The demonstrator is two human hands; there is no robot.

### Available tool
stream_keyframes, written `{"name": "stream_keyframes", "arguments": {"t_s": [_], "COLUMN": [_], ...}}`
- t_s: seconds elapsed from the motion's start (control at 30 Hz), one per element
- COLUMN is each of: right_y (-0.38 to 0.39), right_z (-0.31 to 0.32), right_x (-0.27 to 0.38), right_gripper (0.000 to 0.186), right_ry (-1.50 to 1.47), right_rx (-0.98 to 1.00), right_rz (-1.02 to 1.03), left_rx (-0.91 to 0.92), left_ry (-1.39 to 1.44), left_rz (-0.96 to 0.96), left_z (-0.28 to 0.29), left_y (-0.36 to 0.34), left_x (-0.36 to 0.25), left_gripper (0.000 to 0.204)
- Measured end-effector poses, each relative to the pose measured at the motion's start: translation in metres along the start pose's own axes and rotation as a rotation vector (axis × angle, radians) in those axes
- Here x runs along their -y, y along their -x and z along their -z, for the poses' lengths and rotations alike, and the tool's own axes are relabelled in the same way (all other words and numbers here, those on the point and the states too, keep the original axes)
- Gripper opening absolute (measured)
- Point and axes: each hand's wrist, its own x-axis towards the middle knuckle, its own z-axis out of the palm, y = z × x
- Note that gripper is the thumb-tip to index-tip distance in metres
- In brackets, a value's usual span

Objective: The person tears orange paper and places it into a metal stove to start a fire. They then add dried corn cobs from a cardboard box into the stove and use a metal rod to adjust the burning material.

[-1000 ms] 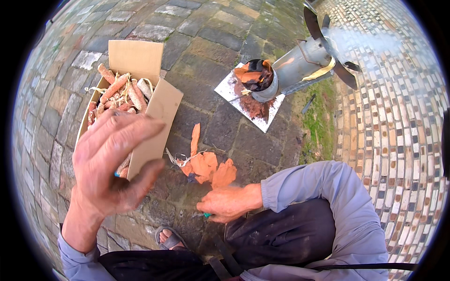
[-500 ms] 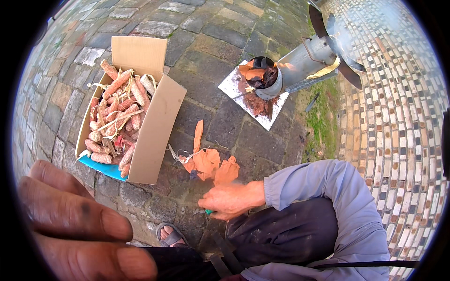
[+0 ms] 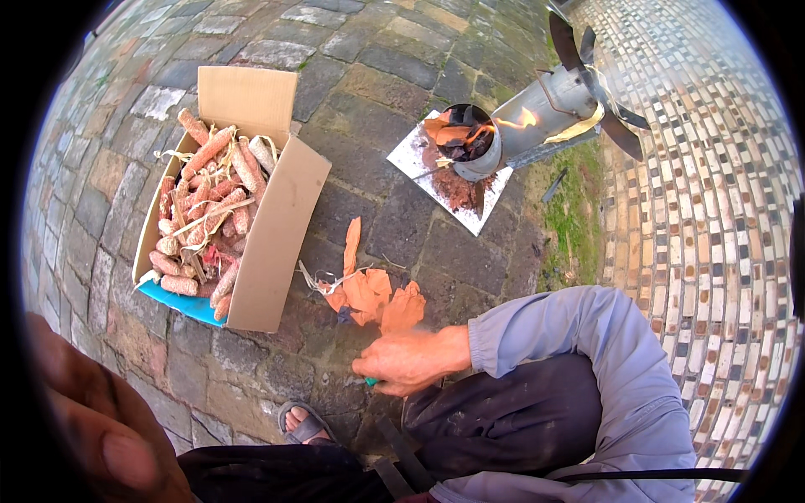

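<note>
My right hand [image 3: 411, 360] is closed in front of my knee, with the end of a small green object [image 3: 371, 381] poking out beneath the fingers. Most of that object is hidden, so its kind cannot be told. Just beyond the hand lie torn orange paper pieces [image 3: 367, 291] on the paving. My left hand [image 3: 109, 419] looms close at the lower left; its fingers look apart, nothing shows in it, and part is cut off by the rim. Farther off, a metal pipe stove [image 3: 549, 113] holds burning orange paper and dark charred pieces in its round mouth.
A cardboard box [image 3: 281, 239] full of dried corn cobs [image 3: 214, 197] stands open at the left. Under the stove mouth is a white board [image 3: 470, 220] with reddish-brown ash. Dark metal blades [image 3: 563, 40] stick out at the pipe's top. A patterned brick surface [image 3: 671, 251] fills the right side.
My left hand has drawn back toward the lower left, showing less of its fingers. Flames at the stove are larger and brighter. My right hand has hardly moved.
</note>
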Motion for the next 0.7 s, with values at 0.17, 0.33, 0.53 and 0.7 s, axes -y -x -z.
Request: {"name": "stream_keyframes", "arguments": {"t_s": [0.17, 0.33, 0.53, 0.7], "right_y": [0.001, 0.005, -0.001, -0.005], "right_z": [-0.003, -0.005, 0.003, 0.015], "right_x": [0.0, -0.003, -0.002, 0.006], "right_gripper": [0.03, 0.027, 0.026, 0.028], "right_ry": [0.0, -0.039, -0.033, 0.01], "right_rx": [-0.002, -0.115, -0.122, -0.055], "right_rz": [0.016, 0.082, 0.108, 0.082], "left_rx": [-0.097, -0.173, -0.242, -0.301], "left_ry": [0.008, 0.051, 0.105, 0.114], "left_rz": [0.044, 0.068, 0.056, -0.001], "left_z": [-0.007, -0.014, -0.012, 0.011], "left_y": [0.009, 0.014, 0.016, 0.001], "left_x": [0.003, 0.003, 0.013, 0.018], "left_gripper": [0.048, 0.048, 0.047, 0.047]}}
